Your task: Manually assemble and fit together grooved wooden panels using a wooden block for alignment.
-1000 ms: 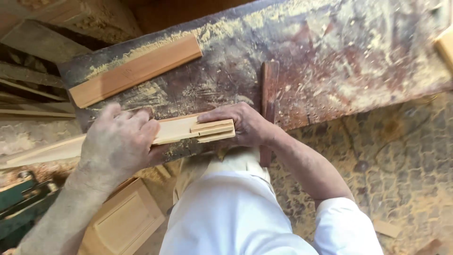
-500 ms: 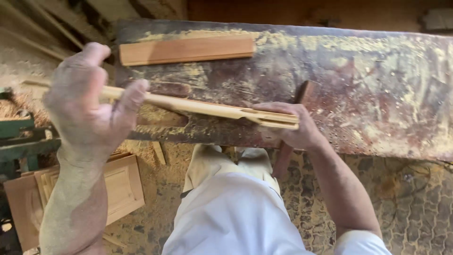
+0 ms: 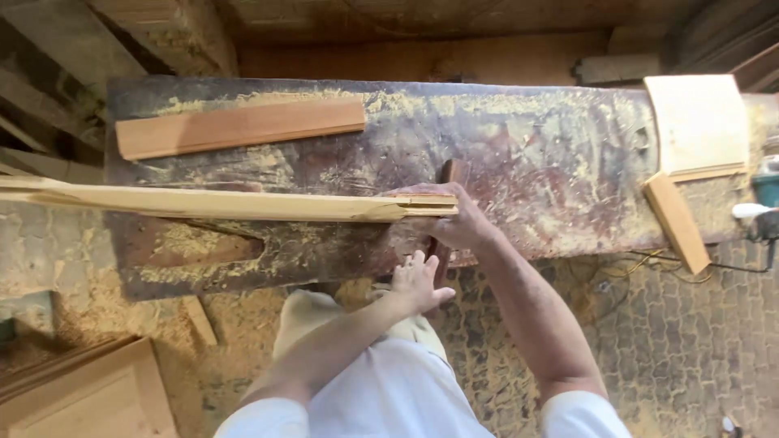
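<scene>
A long pale wood strip point(image 3: 227, 204) lies lengthwise over the sawdust-covered workbench point(image 3: 552, 162), and its left end reaches past the bench. My right hand point(image 3: 458, 227) grips the strip's notched right end. Just below it, my left hand point(image 3: 418, 282) is at the bench's front edge with its fingers spread, holding nothing and touching a dark upright wood piece point(image 3: 448, 172) that runs under the right hand.
A reddish board point(image 3: 239, 128) lies at the bench's back left. At the right end lie a pale square panel point(image 3: 698, 122), a short wood block point(image 3: 675, 221) and a teal power tool point(image 3: 764, 195) with its cord. A panelled door point(image 3: 81, 397) lies on the sawdusty floor.
My left hand has let go of the strip's left part and dropped to the bench's front edge under my right hand. The right hand still holds the strip's notched end.
</scene>
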